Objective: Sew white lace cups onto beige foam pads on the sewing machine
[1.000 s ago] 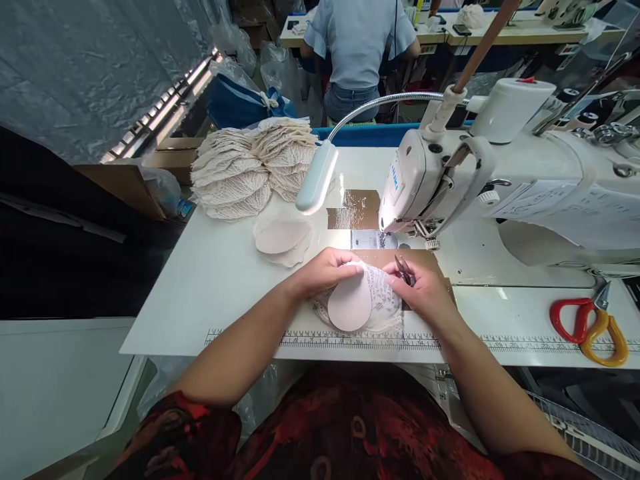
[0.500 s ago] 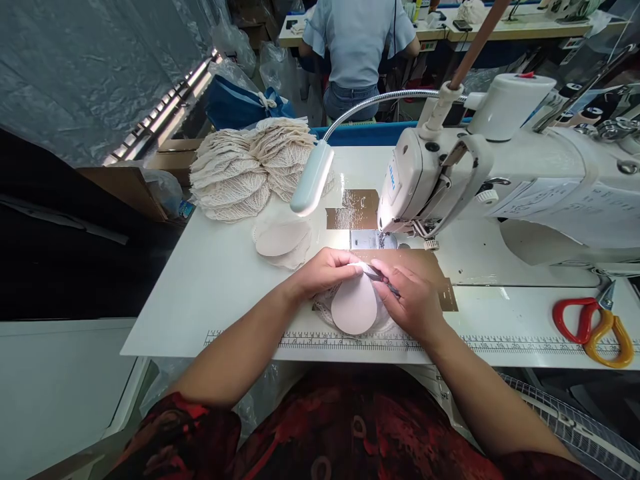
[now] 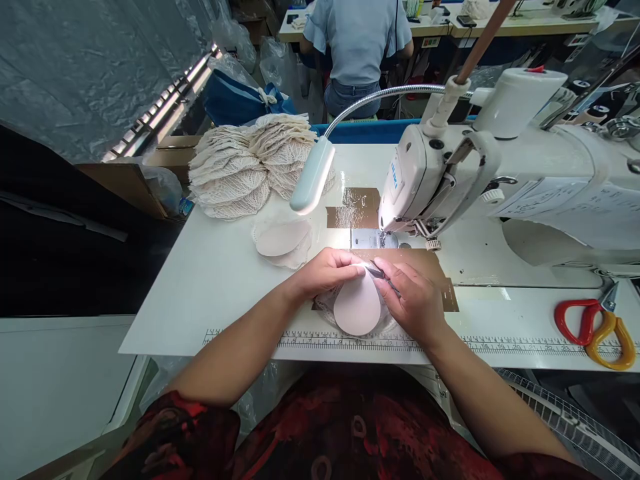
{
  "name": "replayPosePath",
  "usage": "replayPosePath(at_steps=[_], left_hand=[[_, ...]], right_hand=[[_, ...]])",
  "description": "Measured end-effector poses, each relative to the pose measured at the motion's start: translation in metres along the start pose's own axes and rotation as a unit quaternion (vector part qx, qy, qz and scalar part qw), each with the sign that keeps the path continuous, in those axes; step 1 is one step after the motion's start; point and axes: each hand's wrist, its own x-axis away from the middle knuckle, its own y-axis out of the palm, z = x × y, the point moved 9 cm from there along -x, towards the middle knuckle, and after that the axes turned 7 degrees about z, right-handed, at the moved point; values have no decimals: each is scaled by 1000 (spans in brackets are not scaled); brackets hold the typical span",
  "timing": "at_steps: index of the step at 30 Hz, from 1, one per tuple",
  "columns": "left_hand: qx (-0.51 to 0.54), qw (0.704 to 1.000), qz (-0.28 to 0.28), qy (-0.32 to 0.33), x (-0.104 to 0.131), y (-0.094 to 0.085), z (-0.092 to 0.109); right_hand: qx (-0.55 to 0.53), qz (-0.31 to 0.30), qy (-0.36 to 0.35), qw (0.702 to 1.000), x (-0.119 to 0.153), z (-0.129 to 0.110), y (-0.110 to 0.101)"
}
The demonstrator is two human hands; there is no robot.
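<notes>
Between my hands, near the table's front edge, lies a white teardrop-shaped pad (image 3: 357, 308) on a piece of white lace (image 3: 329, 308). My left hand (image 3: 334, 272) pinches the pad's narrow top end between thumb and fingers. A small dark metal tool (image 3: 383, 275), perhaps thread snips, is gripped in my right hand (image 3: 411, 298), its tip touching the pad's top beside my left fingertips. Just behind my hands stands the white sewing machine head (image 3: 413, 177) with its metal needle plate (image 3: 365, 239). A second pad (image 3: 283, 239) rests on lace to the left.
Stacked lace pieces (image 3: 230, 173) sit at the back left, beneath a lamp (image 3: 313, 175) on a bent neck. Scissors with red and orange handles (image 3: 609, 333) lie at the far right. A printed ruler (image 3: 330, 342) runs along the front edge. A person (image 3: 356, 47) sits beyond the table.
The dark tool's tip has turned slightly at the pad's top. Both hands hold nearly the same place, and the view has shifted a little.
</notes>
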Motion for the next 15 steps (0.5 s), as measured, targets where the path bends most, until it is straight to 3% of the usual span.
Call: replayPosePath(at_steps=[5,15], left_hand=[[-11,1000,-3,-5,0,1,-1],[-11,1000,25,-5,0,-2,-1]], right_hand=[[8,13,-7,1000,0,-2,-2],[9,-19,20,1000,1,2,2]])
